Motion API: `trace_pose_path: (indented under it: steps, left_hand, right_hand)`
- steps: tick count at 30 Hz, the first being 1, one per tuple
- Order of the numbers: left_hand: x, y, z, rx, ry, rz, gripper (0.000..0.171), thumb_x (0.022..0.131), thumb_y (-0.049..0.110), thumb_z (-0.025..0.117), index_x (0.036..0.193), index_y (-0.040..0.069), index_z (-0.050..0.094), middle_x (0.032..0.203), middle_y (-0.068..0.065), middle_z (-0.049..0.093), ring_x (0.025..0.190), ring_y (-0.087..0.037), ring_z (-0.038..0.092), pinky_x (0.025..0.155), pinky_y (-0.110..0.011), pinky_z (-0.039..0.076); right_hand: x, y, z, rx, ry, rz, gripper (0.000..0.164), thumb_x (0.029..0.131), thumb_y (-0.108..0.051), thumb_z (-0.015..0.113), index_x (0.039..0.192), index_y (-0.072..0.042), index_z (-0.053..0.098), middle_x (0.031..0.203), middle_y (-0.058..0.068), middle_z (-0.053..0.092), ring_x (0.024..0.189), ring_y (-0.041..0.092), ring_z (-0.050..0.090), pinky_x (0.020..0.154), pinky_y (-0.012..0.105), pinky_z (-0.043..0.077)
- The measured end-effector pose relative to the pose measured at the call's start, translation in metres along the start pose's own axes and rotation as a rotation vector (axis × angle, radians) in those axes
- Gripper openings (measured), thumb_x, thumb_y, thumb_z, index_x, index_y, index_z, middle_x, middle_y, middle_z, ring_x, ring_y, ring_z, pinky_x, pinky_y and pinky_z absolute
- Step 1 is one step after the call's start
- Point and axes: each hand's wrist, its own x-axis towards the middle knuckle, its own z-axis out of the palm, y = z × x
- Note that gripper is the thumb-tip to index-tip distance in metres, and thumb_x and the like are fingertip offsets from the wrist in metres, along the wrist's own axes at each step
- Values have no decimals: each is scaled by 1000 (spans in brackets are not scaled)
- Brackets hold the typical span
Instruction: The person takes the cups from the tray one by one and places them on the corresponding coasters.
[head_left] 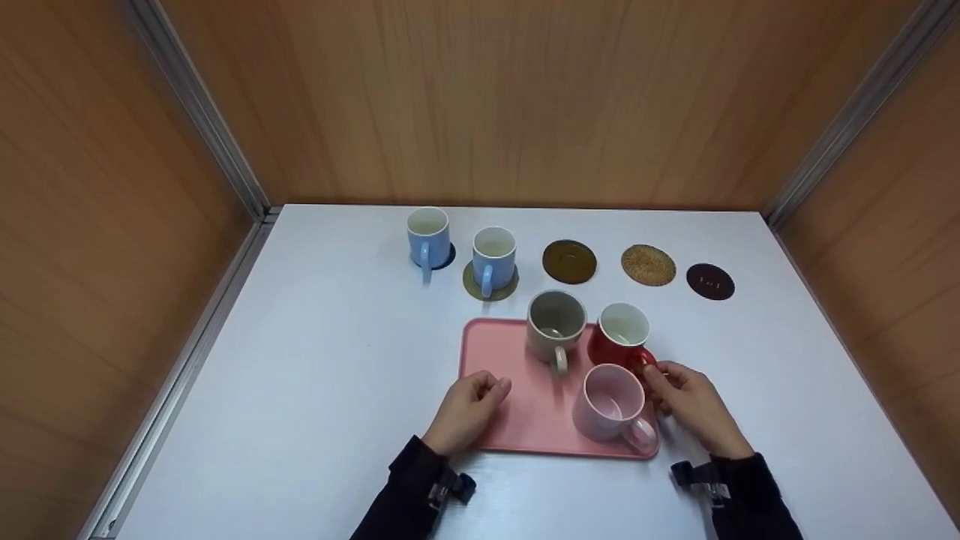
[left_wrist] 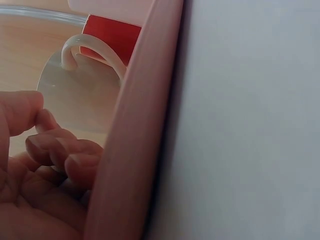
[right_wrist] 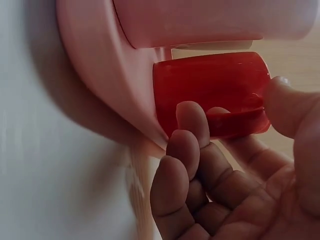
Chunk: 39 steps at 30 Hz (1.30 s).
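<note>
On the pink tray [head_left: 521,424] stand three mugs. The red mug [head_left: 607,351], white inside, is at the back right, with a beige-grey mug [head_left: 540,346] to its left and a pink mug [head_left: 596,424] in front. My right hand [head_left: 697,405] pinches the red mug's handle between thumb and index finger; the right wrist view shows its other fingers loosely bent below the red wall. Over the tray's left edge lies my left hand [head_left: 465,412], fingers loosely curled and holding nothing. In the left wrist view its fingertips [left_wrist: 85,167] are close to the tray's rim.
Behind the tray, a blue mug [head_left: 429,244] stands at a dark coaster and another blue mug [head_left: 493,262] on a green coaster [head_left: 471,283]. Rightward lie a brown coaster [head_left: 569,262], a woven coaster [head_left: 649,265] and a dark coaster [head_left: 710,282]. Wooden walls enclose the white table [head_left: 330,375].
</note>
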Motion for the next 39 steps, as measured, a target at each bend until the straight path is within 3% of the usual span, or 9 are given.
trace_pose_path:
  steps: [11, 21, 39]
  left_hand:
    - [0, 0, 2, 33, 9, 45, 39, 107, 40, 66, 83, 9, 65, 69, 8, 49, 63, -5, 45, 63, -22, 38]
    - [-2, 3, 1, 23, 7, 48, 38, 107, 38, 66, 84, 8, 64, 70, 7, 49, 64, -5, 46, 64, -22, 38]
    - [-1, 1, 2, 49, -7, 41, 36, 108, 39, 64, 85, 11, 66, 70, 9, 50, 64, -5, 45, 63, -21, 38]
  right_hand:
    - [-9, -4, 10, 49, 4, -20, 43, 107, -42, 66, 125, -3, 65, 91, 1, 71, 79, 15, 68, 73, 29, 59]
    - [-20, -5, 11, -45, -7, -37, 60, 107, -41, 65, 148, 1, 54, 112, 11, 78, 91, 8, 70, 80, 22, 56]
    - [-24, -4, 10, -76, 9, -70, 58, 107, -36, 67, 150, 0, 54, 105, 9, 76, 82, 11, 66, 74, 24, 54]
